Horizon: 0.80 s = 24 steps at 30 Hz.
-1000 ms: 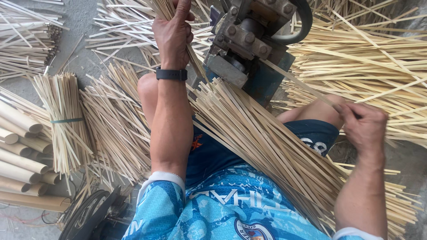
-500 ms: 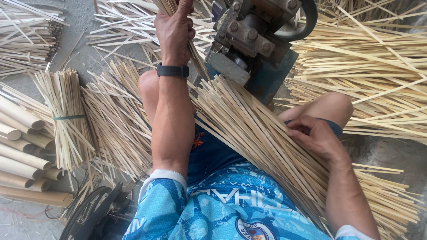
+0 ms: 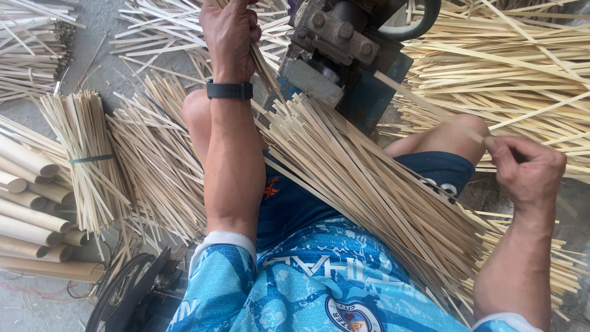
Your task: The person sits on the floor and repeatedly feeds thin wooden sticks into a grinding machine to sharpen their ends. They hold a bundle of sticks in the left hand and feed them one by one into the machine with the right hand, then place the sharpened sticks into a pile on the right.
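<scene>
My left hand, with a black watch on its wrist, grips a small bunch of thin bamboo slivers near the top of the view, beside a blue and grey metal machine. My right hand pinches one long bamboo sliver that slants up toward the machine. A thick sheaf of bamboo slivers lies across my lap, from the machine down to the lower right.
Loose bamboo slivers cover the ground on all sides. A bundle tied with a green band lies at left, beside several thick bamboo tubes. A large heap of strips fills the upper right. A black wheel-like part sits at bottom left.
My right hand reached down onto the sheaf on my lap, then rose to the right pinching a single sliver aimed at the machine. My left hand stayed put with its bunch.
</scene>
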{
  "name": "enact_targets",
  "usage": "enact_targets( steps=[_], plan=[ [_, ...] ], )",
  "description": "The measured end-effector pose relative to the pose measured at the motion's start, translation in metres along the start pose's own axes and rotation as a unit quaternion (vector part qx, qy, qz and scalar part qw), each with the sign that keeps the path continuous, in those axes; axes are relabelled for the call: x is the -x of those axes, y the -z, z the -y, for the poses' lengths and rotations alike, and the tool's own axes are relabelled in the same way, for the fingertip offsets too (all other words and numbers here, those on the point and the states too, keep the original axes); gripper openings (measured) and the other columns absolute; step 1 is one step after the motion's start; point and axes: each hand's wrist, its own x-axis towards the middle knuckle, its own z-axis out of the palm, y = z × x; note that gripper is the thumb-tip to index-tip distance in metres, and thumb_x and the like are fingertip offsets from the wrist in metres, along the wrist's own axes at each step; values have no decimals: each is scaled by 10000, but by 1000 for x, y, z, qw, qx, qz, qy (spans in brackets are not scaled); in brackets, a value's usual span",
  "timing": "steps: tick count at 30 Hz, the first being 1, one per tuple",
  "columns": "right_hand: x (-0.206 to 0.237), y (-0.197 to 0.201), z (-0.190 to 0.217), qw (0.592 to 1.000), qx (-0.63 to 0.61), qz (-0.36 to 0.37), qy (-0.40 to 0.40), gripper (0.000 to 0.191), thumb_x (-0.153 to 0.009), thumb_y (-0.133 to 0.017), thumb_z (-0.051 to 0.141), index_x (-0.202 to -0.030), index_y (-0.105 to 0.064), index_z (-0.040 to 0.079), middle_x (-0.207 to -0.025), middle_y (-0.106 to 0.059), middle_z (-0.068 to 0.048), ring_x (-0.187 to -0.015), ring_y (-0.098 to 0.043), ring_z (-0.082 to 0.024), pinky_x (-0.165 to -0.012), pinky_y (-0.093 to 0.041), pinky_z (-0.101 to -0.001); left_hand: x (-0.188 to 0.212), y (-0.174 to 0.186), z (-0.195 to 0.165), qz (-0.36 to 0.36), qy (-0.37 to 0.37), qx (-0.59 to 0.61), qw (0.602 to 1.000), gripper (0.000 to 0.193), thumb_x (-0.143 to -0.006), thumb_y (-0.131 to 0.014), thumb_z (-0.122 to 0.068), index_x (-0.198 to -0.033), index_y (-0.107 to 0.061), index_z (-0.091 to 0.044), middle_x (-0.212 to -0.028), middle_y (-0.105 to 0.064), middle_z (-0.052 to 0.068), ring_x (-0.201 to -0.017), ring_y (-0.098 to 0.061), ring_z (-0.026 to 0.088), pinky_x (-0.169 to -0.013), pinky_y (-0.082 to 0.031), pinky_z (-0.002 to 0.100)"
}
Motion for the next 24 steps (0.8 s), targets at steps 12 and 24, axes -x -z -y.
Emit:
enact_targets(
  steps=[12, 24],
  plan=[
    [-62, -45, 64, 995, -4, 23, 98, 144, -1098, -749, 181, -1063, -784, 46, -923, -753, -112, -766, -716, -165, -639, -563, -283, 1, -4, -1, -61, 23, -91, 994, 467, -863, -877, -347, -1011, -637, 25, -658, -541, 29, -476, -507, 82, -381, -442, 231],
    [-43, -57, 72, 984, 12, 155, -81, 235, -1020, -727, 248, -1178, -773, 79, -968, -779, -159, -804, -727, -220, -703, -573, -344, -6, -4, 27, -135, 198, 51, 969, 409, -856, -822, -169, -1153, -638, 43, -810, -747, 137, -513, -586, 84, -377, -466, 196]
  ],
)
